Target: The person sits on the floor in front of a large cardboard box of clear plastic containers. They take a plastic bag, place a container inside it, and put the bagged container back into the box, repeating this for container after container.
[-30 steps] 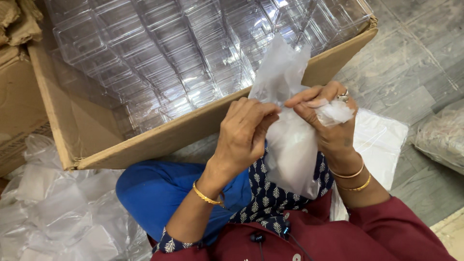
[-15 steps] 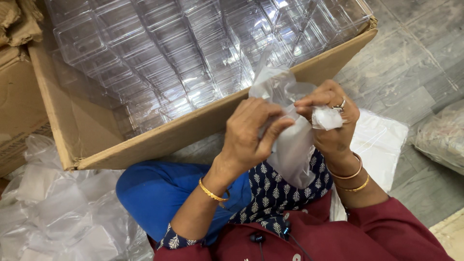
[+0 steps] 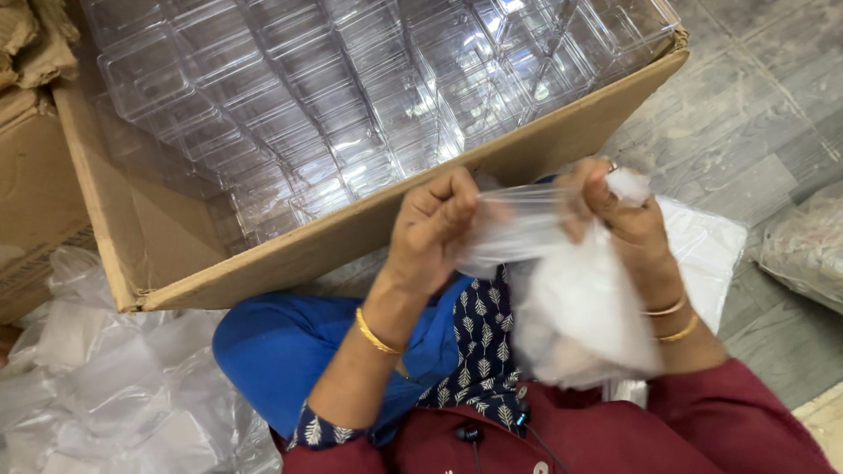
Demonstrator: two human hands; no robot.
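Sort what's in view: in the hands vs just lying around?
In hand:
- left hand and right hand stretching a clear plastic bag between them

Lying about:
- cardboard box of clear plastic containers
- loose plastic bags on the floor
- white sheet
- filled bag at right

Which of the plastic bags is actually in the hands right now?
The translucent bag stretched between the left hand and right hand. The crumpled bags at lower left and the bag at right lie untouched on the floor.

Grey stone-tiled floor (image 3: 755,114) under bright light; a large open cardboard box (image 3: 351,237) of clear plastic containers (image 3: 351,96); crumpled plastic bags (image 3: 105,386) heaped beside it.
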